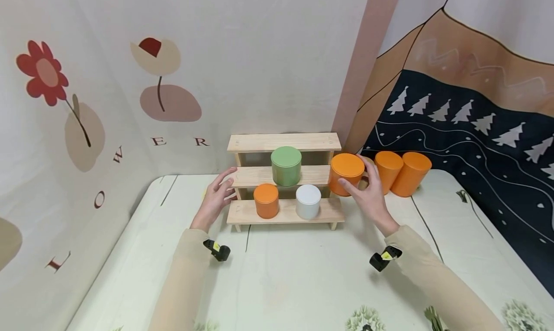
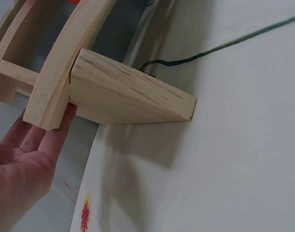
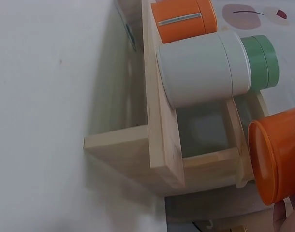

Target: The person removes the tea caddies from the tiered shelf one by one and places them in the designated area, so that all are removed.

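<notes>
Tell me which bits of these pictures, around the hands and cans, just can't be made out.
Left wrist view: the far part of the left hand, hidden behind the wooden shelf.
Left wrist view: what the orange thing is, cut off by the top edge.
Right wrist view: most of the right hand, out of frame.
Right wrist view: part of the green can, behind the white can.
</notes>
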Demonstrator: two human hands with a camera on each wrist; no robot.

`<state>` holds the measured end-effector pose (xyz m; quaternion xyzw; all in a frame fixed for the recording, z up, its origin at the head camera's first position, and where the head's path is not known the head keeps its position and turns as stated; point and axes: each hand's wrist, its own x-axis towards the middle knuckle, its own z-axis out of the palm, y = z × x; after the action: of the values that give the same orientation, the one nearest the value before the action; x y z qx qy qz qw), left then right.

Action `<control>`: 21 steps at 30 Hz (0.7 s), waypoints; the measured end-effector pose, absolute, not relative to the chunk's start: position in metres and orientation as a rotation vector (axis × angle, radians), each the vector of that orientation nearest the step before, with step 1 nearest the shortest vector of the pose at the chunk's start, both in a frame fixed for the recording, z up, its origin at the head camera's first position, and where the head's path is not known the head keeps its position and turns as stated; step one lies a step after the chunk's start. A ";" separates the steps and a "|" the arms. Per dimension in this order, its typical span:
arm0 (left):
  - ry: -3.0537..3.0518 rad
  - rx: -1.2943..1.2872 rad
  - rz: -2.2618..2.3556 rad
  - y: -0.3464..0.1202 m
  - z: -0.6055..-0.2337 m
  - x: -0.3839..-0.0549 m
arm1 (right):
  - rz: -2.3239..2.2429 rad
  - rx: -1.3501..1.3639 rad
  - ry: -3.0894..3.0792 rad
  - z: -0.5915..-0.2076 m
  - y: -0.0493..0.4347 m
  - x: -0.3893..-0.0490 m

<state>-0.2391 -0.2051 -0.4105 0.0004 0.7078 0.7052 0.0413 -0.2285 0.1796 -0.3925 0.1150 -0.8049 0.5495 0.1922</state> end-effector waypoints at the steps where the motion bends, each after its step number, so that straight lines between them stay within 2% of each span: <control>1: 2.165 0.002 2.160 -0.205 -0.411 -0.239 | 1.537 0.322 -2.260 -0.393 0.181 -0.228; 21: 2.170 -0.018 2.149 -0.205 -0.413 -0.240 | 1.466 0.253 -2.313 -0.393 0.208 -0.214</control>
<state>-0.2405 -0.2048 -0.4125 -0.0059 0.7097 0.7031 0.0438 -0.2143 0.2084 -0.3928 0.0902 -0.8251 0.5228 0.1943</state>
